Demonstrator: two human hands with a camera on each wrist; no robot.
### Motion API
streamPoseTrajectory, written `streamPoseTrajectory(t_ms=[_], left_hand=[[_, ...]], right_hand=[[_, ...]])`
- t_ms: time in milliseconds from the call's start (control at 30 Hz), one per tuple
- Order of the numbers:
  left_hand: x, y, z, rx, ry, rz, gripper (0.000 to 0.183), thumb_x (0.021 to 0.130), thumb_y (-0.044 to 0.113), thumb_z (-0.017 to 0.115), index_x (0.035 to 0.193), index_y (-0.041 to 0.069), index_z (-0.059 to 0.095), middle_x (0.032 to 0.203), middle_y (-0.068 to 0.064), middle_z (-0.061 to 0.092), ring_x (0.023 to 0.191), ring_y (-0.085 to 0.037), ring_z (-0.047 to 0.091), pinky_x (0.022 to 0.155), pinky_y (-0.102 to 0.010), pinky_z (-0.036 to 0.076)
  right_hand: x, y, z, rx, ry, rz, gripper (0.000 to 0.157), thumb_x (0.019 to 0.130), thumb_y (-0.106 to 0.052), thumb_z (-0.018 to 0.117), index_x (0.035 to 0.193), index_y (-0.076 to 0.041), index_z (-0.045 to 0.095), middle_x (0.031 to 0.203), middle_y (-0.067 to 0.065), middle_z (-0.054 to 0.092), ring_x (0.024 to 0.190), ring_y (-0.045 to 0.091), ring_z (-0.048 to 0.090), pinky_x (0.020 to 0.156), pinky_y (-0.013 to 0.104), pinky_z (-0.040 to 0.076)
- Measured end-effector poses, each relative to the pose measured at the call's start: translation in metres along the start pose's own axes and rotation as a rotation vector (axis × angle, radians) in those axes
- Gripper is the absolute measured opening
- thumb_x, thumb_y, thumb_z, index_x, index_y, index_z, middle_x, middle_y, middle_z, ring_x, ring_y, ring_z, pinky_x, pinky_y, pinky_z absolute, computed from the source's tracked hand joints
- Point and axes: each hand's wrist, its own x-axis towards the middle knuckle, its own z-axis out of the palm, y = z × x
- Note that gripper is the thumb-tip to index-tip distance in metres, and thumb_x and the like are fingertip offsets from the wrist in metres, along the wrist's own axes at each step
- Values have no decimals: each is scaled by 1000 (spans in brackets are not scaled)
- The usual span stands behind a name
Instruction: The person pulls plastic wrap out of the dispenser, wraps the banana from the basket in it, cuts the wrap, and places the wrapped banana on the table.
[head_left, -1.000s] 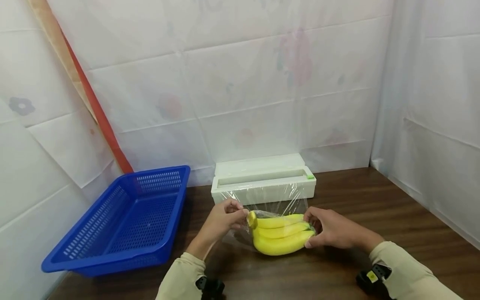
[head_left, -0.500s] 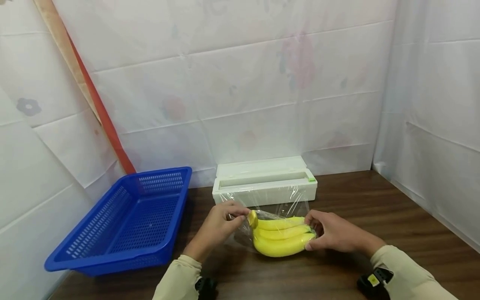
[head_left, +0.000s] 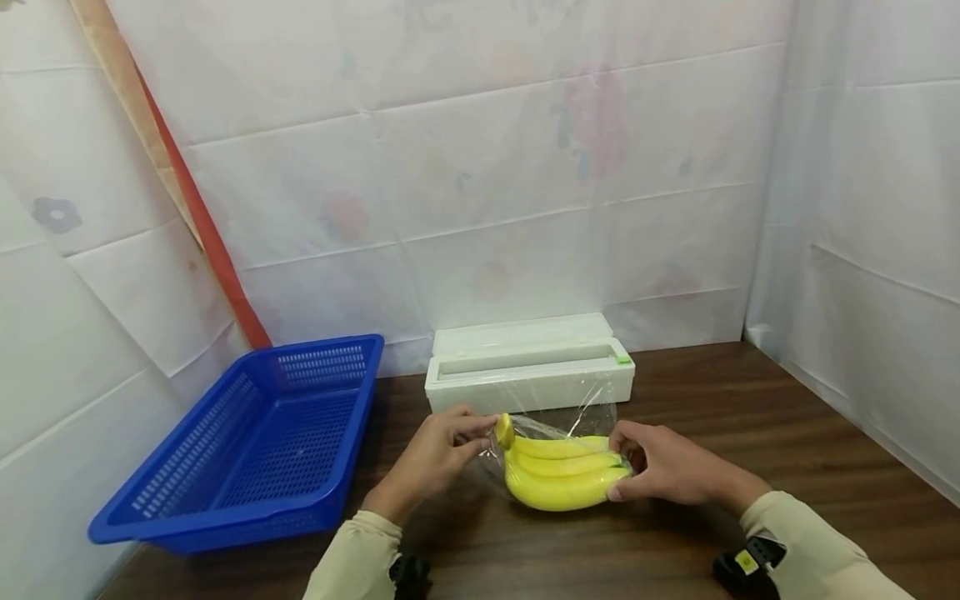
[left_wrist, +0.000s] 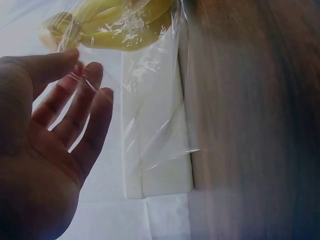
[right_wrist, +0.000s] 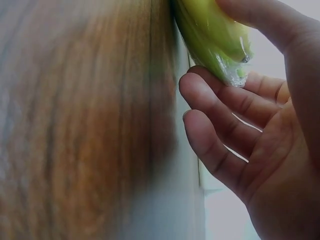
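A bunch of yellow bananas (head_left: 562, 487) lies on the wooden table, partly covered by clear plastic wrap (left_wrist: 160, 130). The film runs from the bananas toward a long white box (head_left: 525, 390). At the stem end, my left hand (head_left: 435, 454) pinches the film between thumb and index finger; its other fingers are loosely bent in the left wrist view. My right hand (head_left: 667, 461) grips the banana tips, thumb on the near side and fingers at the far side. Wrap clings to those green tips (right_wrist: 230, 65) in the right wrist view.
A blue perforated basket (head_left: 247, 529) stands to the left. The white box has its lid raised against the sheet-covered back wall (head_left: 480, 208), with a small green piece (head_left: 623, 360) at its right end. Another covered wall (head_left: 870, 250) rises on the right.
The stem end of the bananas has tipped up slightly, and the left hand has shifted its fingers on the film beside it. My right hand keeps its hold on the tips.
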Motion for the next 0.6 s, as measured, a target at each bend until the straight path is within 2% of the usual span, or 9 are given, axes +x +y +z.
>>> streamPoseTrajectory(t_ms=[133, 333, 467, 600], left_hand=[[1, 1, 0, 21, 51, 10, 26, 85, 9, 67, 110, 16, 70, 84, 11, 56, 73, -7, 53, 62, -24, 48], [1, 3, -1, 5, 77, 17, 18, 87, 14, 66, 102, 22, 72, 85, 12, 56, 75, -9, 51, 63, -25, 47], [1, 8, 0, -24, 86, -27, 15, 88, 14, 64, 97, 23, 72, 85, 10, 57, 77, -10, 52, 65, -26, 47], [0, 26, -2, -95, 100, -113, 13, 87, 8, 63, 92, 16, 72, 84, 2, 60, 77, -14, 52, 65, -28, 45]], right_hand=[[0, -2, 0, 9, 8, 3, 44, 74, -46, 74, 102, -22, 50, 87, -8, 59, 76, 10, 58, 64, 27, 47], [0, -2, -2, 7, -4, 3, 45, 75, -45, 74, 104, -21, 49, 88, -7, 59, 77, 10, 57, 64, 28, 47], [0, -1, -1, 5, -6, 1, 45, 74, -45, 74, 103, -21, 49, 87, -6, 58, 76, 11, 57, 64, 28, 47], [0, 0, 0, -2, 5, -1, 46, 73, -46, 75, 102, -23, 49, 86, -6, 58, 75, 11, 57, 64, 27, 47]])
